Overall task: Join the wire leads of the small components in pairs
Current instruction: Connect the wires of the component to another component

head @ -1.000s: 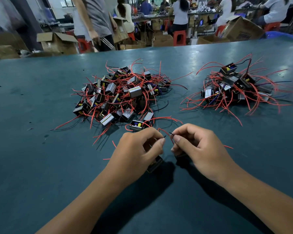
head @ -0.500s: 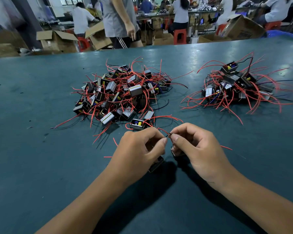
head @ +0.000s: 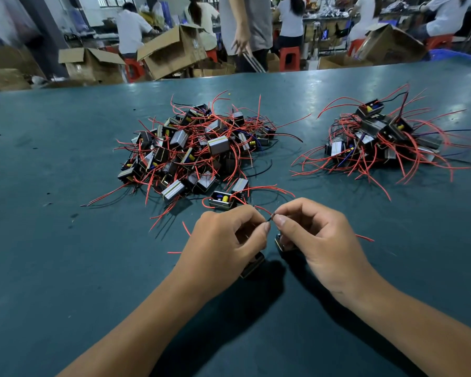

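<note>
Table [head: 52,240] is dark teal, worn and scuffed. Far left background: open cardboard box [head: 91,63] on the floor, a bigger one [head: 174,50] tipped beside it, red stools [head: 290,57] and seated workers behind. One person [head: 246,25] stands at the far table edge.

Left-centre: big pile of small components [head: 196,151], boxy metal-cased parts with yellow and blue bits inside, red and a few black leads sticking out all ways. One component [head: 220,200] sits at the pile's near edge, just beyond the hands, its open side facing up.

Left hand [head: 223,240]: fingers curled, thumb and forefinger pinching a wire lead [head: 268,219]. A component [head: 252,263] shows under its palm, mostly hidden; cannot tell if it is gripped or resting on the table.

Right hand [head: 318,235]: also curled, thumb and forefinger pinching the same lead junction from the other side. Fingertips of both hands nearly touch. Red wire arcs from the pinch point back towards the pile. Second component [head: 279,243] partly visible below the right thumb.

Loose red lead end [head: 365,238] pokes out from behind the right hand.

Right: smaller pile [head: 384,137] of the same components, well apart from the first, red leads fanned out, one black and some blue wires among them.
</note>
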`<state>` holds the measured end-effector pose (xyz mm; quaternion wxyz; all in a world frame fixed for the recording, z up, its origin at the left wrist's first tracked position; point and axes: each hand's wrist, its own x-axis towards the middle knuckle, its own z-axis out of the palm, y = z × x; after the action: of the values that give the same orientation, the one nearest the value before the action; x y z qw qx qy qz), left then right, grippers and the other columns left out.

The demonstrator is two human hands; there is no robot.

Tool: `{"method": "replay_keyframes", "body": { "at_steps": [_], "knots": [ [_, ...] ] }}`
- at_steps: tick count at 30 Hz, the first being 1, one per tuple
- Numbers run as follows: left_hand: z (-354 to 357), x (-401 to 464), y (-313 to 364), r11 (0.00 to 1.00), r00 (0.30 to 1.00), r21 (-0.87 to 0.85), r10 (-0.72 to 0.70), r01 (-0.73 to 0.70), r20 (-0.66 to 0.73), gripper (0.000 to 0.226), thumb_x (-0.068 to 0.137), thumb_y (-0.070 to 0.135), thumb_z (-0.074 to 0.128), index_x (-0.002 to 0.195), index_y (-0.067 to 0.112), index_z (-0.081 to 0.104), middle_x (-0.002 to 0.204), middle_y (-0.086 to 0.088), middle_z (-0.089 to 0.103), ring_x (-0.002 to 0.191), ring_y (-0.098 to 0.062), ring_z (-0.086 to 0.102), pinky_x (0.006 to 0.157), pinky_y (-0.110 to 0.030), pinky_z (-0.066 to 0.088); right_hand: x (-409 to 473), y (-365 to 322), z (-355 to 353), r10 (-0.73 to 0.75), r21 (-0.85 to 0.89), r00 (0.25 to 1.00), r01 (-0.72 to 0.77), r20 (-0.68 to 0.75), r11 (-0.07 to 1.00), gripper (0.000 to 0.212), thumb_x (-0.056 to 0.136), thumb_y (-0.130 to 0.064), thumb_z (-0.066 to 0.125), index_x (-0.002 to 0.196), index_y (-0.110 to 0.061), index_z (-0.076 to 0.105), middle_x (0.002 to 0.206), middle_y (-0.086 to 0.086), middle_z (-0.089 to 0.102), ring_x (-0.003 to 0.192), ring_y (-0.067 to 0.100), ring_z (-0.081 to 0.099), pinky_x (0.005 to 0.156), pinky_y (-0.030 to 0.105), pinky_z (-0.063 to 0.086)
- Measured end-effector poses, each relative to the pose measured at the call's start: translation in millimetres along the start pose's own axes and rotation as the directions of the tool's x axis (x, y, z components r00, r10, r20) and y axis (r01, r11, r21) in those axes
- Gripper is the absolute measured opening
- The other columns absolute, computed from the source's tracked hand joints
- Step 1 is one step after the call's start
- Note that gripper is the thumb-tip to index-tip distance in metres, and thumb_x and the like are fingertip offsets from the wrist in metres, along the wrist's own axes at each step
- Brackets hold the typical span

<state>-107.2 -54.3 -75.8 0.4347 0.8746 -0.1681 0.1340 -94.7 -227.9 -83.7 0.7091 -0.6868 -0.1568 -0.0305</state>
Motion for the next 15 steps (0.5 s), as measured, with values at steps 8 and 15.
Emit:
{"method": "replay_keyframes", "body": {
  "at_steps": [8,15],
  "knots": [
    [0.5,-0.7,0.1,1.0,1.0,-0.013,0.015,-0.015,0.005,0.014,0.092,0.033,0.062,0.083,0.023,0.068,0.065,0.005,0.069,0.056,-0.018,0.065,0.055,-0.041,0.054,-1.0,0.8,5.1,-0.006,0.018,0.999,0.006,-0.035,1.0,0.014,0.089,-0.006,0.069,0.077,-0.012,0.068,0.058,-0.008,0.057,0.056,0.011,0.047,0.053,0.024,0.039],
    [2.3,0.2,-2.0,0.999,0.999,-0.008,0.038,-0.038,-0.013,0.013,0.092,0.034,0.063,0.085,0.025,0.068,0.065,0.004,0.068,0.056,-0.019,0.064,0.054,-0.039,0.053,-0.9,-0.4,8.1,-0.02,0.021,0.997,0.022,-0.075,1.0,0.017,0.09,-0.004,0.067,0.076,-0.015,0.068,0.06,-0.009,0.059,0.057,0.013,0.046,0.054,0.03,0.038]
  ]
}}
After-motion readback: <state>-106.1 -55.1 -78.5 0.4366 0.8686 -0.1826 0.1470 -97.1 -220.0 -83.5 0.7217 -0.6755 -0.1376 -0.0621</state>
